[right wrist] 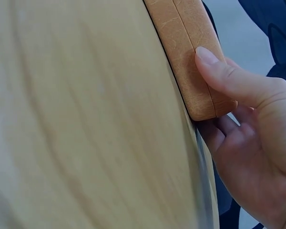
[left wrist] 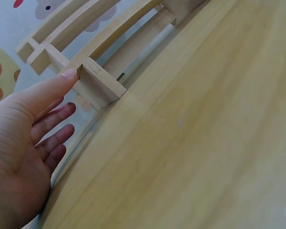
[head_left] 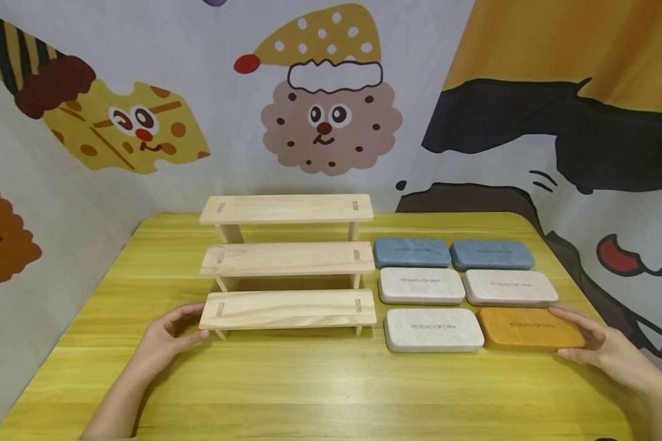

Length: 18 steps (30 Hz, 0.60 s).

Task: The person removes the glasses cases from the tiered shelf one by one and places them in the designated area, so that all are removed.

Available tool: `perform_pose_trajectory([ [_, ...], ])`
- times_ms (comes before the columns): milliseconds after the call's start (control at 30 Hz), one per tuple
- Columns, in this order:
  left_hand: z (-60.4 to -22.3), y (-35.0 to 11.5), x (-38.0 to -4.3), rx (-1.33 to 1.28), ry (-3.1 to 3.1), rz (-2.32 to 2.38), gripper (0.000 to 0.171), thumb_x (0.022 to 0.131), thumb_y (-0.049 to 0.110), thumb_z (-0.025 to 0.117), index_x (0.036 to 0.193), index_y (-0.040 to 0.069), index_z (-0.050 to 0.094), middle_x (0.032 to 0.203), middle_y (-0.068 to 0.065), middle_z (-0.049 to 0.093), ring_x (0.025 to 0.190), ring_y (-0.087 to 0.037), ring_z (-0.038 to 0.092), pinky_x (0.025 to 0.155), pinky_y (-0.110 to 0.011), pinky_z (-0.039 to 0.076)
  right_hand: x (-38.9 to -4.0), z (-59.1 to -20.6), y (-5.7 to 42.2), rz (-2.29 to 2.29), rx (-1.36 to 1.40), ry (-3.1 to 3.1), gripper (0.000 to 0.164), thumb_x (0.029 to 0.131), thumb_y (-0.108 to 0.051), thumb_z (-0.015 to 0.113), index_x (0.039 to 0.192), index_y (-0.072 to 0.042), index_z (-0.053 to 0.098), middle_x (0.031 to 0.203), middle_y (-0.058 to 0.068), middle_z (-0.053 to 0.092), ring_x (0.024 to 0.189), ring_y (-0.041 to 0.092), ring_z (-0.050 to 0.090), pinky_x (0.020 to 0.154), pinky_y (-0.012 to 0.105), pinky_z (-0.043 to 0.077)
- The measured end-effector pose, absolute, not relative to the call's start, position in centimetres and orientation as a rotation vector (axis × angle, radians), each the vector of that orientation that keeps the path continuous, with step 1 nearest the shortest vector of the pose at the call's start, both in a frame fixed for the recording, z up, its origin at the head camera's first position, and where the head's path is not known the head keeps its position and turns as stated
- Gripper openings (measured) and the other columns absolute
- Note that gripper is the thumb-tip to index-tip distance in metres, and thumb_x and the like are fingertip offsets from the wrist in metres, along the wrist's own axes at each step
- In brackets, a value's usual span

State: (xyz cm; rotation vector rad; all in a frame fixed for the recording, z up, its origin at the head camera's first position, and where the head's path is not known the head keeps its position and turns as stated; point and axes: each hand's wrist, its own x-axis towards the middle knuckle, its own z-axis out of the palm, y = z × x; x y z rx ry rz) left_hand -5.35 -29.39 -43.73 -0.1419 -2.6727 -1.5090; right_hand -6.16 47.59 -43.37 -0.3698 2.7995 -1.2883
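Observation:
A three-tier stepped wooden display rack (head_left: 288, 309) stands on the table, its shelves pale and bare. My left hand (head_left: 168, 337) is at the left end of its lowest shelf. In the left wrist view the thumb (left wrist: 66, 76) touches the shelf's corner, while the other visible fingers hang loosely apart. My right hand (head_left: 612, 352) grips the right end of an orange glasses case (head_left: 531, 328), which lies flat. Its thumb (right wrist: 219, 67) presses the case's front side in the right wrist view; the far fingers are partly hidden.
Left of the orange case lies a white glasses case (head_left: 434, 331). Behind are two more pale cases (head_left: 421, 286) and two blue cases (head_left: 412, 252), in rows right of the rack. A cartoon-printed cloth (head_left: 226, 141) hangs behind the yellow wood-grain table (head_left: 309, 392).

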Motion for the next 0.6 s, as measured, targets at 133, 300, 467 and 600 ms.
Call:
perform_pose_trajectory([
  [133, -43.6, -29.4, -5.4, -0.144, -2.675, -1.527, 0.054, 0.084, 0.022, 0.076, 0.13, 0.002, 0.055, 0.127, -0.016, 0.057, 0.107, 0.003, 0.05, 0.088, -0.011, 0.039, -6.3, -43.0, 47.6, -1.265, -0.414, 2.801, 0.082, 0.077, 0.003, 0.075, 0.148, -0.003, 0.033, 0.141, -0.027, 0.024, 0.123, -0.02, 0.015, 0.093, -0.002, 0.013],
  [300, -43.4, -29.5, -5.3, -0.171, -2.683, -1.534, 0.054, 0.085, 0.02, 0.075, 0.131, 0.0, 0.054, 0.128, -0.018, 0.056, 0.109, -0.001, 0.05, 0.088, -0.011, 0.038, -6.4, -42.6, 47.6, -1.255, -0.476, 2.784, 0.082, 0.075, 0.004, 0.076, 0.146, 0.001, 0.034, 0.141, -0.024, 0.027, 0.125, -0.02, 0.018, 0.094, 0.0, 0.02],
  [467, -43.0, -29.9, -5.2, -0.196, -2.707, -1.522, 0.052, 0.086, 0.02, 0.074, 0.131, 0.001, 0.055, 0.127, -0.017, 0.057, 0.109, -0.002, 0.052, 0.087, -0.011, 0.04, -6.7, -41.8, 47.5, -1.136, -0.447, 2.835, 0.081, 0.074, -0.007, 0.08, 0.143, 0.002, 0.038, 0.133, -0.033, 0.03, 0.119, -0.024, 0.021, 0.091, -0.002, 0.021],
  [600, -42.3, -30.3, -5.1, -0.21, -2.753, -1.524, 0.051, 0.088, 0.02, 0.072, 0.132, 0.003, 0.054, 0.129, -0.016, 0.056, 0.111, -0.004, 0.052, 0.088, -0.014, 0.04, -7.0, -40.6, 47.3, -1.016, -0.439, 2.899, 0.074, 0.078, -0.013, 0.08, 0.14, 0.0, 0.043, 0.135, -0.021, 0.04, 0.115, -0.024, 0.026, 0.088, -0.002, 0.023],
])
